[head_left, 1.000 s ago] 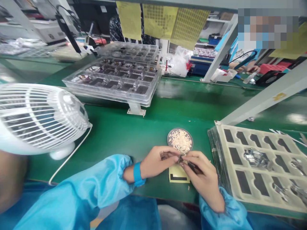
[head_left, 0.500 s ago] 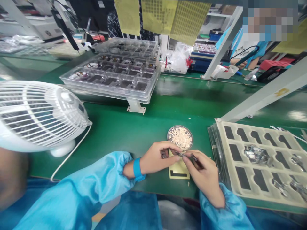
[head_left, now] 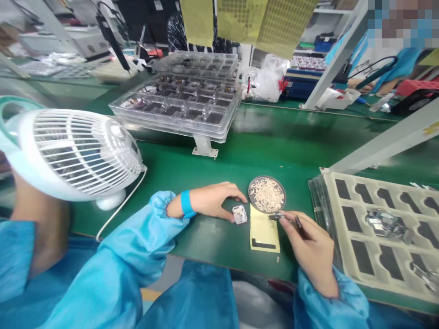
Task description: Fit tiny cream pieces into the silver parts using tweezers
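My left hand is open over the green bench, its thumb and fingers apart beside a small white and silver case part that lies on the mat. In my right hand a small dark metal part is pinched between thumb and fingertip, and a dark tool lies across the curled fingers. A round dish of pale small pieces stands just beyond. Below the dish lies a yellow card with a black L-shaped mark.
A white fan stands at left, near another person's arm. Clear trays rest on a raised shelf. At right, a stacked cream tray holds metal parts; a white post slants above it.
My hands have moved apart. The left hand has opened and now sits by the case part on the mat; the right keeps the small metal part. The view has shifted slightly.
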`<state>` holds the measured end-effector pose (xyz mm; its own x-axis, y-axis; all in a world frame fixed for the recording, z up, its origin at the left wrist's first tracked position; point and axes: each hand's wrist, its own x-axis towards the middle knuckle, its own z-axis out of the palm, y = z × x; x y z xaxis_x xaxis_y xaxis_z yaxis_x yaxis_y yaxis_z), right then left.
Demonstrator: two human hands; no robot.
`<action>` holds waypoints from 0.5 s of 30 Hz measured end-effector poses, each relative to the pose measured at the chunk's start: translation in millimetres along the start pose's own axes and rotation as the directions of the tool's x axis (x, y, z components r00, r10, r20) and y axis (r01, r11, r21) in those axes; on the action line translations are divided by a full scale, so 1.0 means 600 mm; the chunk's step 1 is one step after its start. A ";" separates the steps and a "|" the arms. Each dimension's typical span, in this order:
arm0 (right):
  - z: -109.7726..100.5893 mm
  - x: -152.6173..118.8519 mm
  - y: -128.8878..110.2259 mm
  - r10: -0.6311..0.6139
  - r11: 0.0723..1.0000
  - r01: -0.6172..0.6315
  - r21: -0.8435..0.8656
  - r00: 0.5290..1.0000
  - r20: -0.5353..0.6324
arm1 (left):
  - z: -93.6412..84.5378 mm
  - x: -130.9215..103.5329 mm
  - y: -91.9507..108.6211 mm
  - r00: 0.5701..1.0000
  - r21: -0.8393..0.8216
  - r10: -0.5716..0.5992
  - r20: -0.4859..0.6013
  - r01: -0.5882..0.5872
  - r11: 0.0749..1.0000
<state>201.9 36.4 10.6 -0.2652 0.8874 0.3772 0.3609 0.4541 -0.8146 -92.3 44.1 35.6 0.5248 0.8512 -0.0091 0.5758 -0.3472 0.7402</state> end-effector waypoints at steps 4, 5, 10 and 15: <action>-0.004 -0.002 0.003 0.026 0.999 -0.027 0.020 0.999 0.029 | 0.013 0.002 -0.012 0.995 0.142 0.073 0.067 -0.082 0.986; -0.005 -0.003 0.004 0.039 0.999 -0.040 0.018 0.998 0.049 | 0.020 0.004 -0.007 0.996 0.108 0.073 0.047 -0.077 0.991; -0.008 -0.009 0.012 0.156 0.988 -0.157 -0.001 0.981 0.118 | 0.064 0.014 0.035 0.978 -0.461 -0.140 -0.156 0.053 0.886; -0.006 -0.007 0.007 0.201 0.977 -0.211 0.042 0.965 0.169 | 0.098 0.022 0.058 0.945 -0.735 -0.288 -0.153 0.086 0.673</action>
<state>207.5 35.0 7.2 -0.3342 0.9341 0.1258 0.3706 0.2530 -0.8937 -28.3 19.9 21.7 0.2343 0.9649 -0.1185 -0.0278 0.1285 0.9913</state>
